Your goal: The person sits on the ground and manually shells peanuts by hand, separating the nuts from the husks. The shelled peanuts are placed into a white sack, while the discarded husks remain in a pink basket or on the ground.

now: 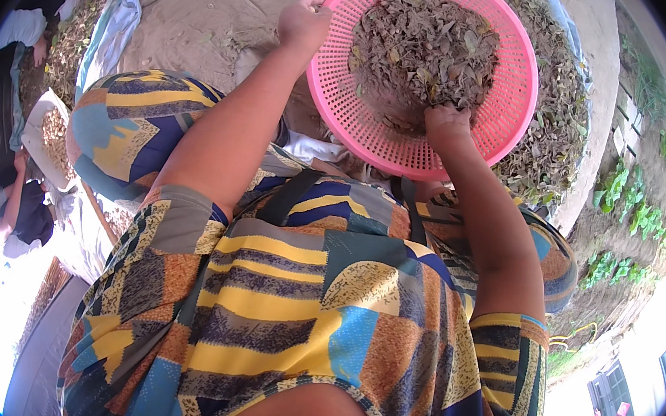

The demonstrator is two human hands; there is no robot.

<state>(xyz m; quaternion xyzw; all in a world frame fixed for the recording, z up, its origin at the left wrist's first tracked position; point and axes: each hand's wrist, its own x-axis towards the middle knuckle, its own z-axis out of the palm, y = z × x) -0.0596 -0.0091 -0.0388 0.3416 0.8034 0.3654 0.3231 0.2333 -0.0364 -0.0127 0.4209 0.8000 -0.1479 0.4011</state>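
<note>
A round pink plastic basket (518, 93) with slotted sides is tilted in front of me, above the ground. Dry leaves mixed with soil (426, 47) lie in its bottom. My left hand (305, 22) grips the basket's left rim, thumb on top. Inside the basket, my right hand (448, 124) touches the near edge of the leaves with its fingers bent down; its fingertips are hidden among them, so whether it grasps any cannot be told.
Dry leaves (554, 128) are heaped at right along a cloth's edge. Bare soil (206, 24) lies at left. Farther left, a person (10, 210) touches a white tub (42, 135) of small pale pieces; another person's hand (39, 50) is near more leaves.
</note>
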